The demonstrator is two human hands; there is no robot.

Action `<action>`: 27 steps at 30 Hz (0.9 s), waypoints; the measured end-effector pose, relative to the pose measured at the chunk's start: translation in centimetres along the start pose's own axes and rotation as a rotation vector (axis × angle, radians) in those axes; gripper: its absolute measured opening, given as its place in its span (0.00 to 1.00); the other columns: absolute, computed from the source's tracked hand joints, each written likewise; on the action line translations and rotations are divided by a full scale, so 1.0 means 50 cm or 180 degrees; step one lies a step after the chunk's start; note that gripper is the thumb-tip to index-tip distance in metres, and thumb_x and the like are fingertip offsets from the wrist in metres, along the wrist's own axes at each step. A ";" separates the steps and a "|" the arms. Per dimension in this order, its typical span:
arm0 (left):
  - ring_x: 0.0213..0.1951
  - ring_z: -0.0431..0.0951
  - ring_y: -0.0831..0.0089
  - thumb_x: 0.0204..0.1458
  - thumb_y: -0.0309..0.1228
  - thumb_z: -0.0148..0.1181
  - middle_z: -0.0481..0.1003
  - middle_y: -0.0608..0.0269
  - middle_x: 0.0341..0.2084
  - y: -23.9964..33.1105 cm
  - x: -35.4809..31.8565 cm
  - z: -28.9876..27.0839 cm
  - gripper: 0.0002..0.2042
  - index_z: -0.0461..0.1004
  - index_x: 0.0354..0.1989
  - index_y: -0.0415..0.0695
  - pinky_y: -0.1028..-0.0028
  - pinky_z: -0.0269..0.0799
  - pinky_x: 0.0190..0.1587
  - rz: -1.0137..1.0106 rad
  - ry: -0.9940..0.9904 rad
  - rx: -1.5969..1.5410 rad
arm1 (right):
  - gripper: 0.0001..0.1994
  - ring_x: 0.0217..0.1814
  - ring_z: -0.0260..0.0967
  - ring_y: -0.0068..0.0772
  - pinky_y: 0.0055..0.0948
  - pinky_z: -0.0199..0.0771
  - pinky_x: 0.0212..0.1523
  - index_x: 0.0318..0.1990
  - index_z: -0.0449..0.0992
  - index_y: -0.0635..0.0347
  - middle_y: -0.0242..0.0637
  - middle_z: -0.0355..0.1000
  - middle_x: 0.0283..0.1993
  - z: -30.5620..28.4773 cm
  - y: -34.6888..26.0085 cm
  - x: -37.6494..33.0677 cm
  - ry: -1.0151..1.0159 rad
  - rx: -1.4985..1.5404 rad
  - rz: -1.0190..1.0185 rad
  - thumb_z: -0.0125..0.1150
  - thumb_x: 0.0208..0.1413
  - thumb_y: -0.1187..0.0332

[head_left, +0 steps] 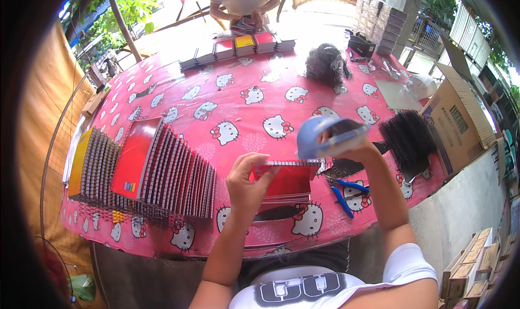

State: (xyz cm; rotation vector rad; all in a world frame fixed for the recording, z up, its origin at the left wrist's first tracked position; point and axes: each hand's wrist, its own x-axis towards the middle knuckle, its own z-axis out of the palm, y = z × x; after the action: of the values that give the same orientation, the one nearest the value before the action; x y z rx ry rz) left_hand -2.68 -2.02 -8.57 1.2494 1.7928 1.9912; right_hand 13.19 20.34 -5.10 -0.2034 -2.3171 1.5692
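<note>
My left hand grips a red notebook by its left end, with the thumb on the cover and the holed edge facing up. In my right hand is a rounded blue object with a dark opening; its exact kind is unclear. It hangs just above the notebook's right end. Under the notebook lie more red covers, partly hidden. Blue-handled pliers rest open on the table, right of the notebook.
Bound notebooks stand in rows at left. Black coils lie at right, beside a cardboard box. A black coil bundle sits farther back. Across the table, another person handles something behind a row of notebooks.
</note>
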 end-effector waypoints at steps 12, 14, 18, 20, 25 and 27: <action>0.38 0.78 0.78 0.49 0.13 0.60 0.80 0.59 0.37 -0.024 -0.015 -0.043 0.14 0.77 0.45 0.36 0.78 0.77 0.41 -0.0518 0.0021 -0.1192 | 0.19 0.33 0.72 0.25 0.28 0.72 0.34 0.40 0.76 0.60 0.41 0.76 0.33 0.045 -0.023 0.053 0.0186 -0.0632 -0.0064 0.64 0.34 0.78; 0.37 0.79 0.77 0.49 0.12 0.60 0.80 0.59 0.36 -0.017 -0.012 -0.038 0.13 0.78 0.43 0.36 0.79 0.77 0.41 -0.0654 0.0040 -0.1317 | 0.14 0.35 0.74 0.42 0.35 0.74 0.34 0.38 0.74 0.60 0.43 0.75 0.34 0.038 -0.028 0.039 0.0453 -0.1096 -0.0431 0.60 0.39 0.77; 0.39 0.79 0.76 0.47 0.12 0.62 0.79 0.58 0.37 -0.025 -0.009 -0.047 0.14 0.76 0.43 0.36 0.77 0.78 0.42 -0.0768 -0.0148 -0.1603 | 0.15 0.46 0.73 0.50 0.44 0.75 0.40 0.43 0.72 0.59 0.42 0.75 0.41 -0.031 0.024 -0.017 0.1750 -0.3777 0.0849 0.57 0.44 0.76; 0.40 0.79 0.74 0.45 0.12 0.64 0.78 0.57 0.38 -0.003 -0.001 -0.044 0.14 0.76 0.41 0.36 0.76 0.79 0.42 -0.0983 -0.0354 -0.1774 | 0.19 0.49 0.71 0.50 0.44 0.73 0.45 0.47 0.71 0.59 0.44 0.72 0.46 -0.068 0.088 -0.075 0.1449 -0.4214 0.1532 0.61 0.44 0.74; 0.39 0.79 0.69 0.44 0.14 0.67 0.78 0.54 0.37 0.047 -0.012 -0.026 0.11 0.74 0.34 0.39 0.74 0.78 0.38 0.0593 0.0300 -0.0836 | 0.36 0.57 0.62 0.53 0.44 0.62 0.58 0.54 0.67 0.68 0.51 0.65 0.54 0.024 0.031 -0.217 0.1677 -0.3436 0.0687 0.73 0.39 0.56; 0.39 0.79 0.67 0.43 0.13 0.66 0.78 0.52 0.37 0.075 -0.027 -0.027 0.10 0.73 0.31 0.39 0.75 0.78 0.39 0.1676 0.0277 0.0190 | 0.36 0.58 0.60 0.54 0.44 0.60 0.58 0.54 0.66 0.68 0.51 0.65 0.53 0.111 -0.002 -0.262 0.1400 -0.2980 0.0840 0.72 0.40 0.55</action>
State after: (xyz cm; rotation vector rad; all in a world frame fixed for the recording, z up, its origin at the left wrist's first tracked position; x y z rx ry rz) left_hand -1.32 -4.80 -5.73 1.8330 1.6961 2.2917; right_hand 23.46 11.54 -9.42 -0.9827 -2.5064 0.3260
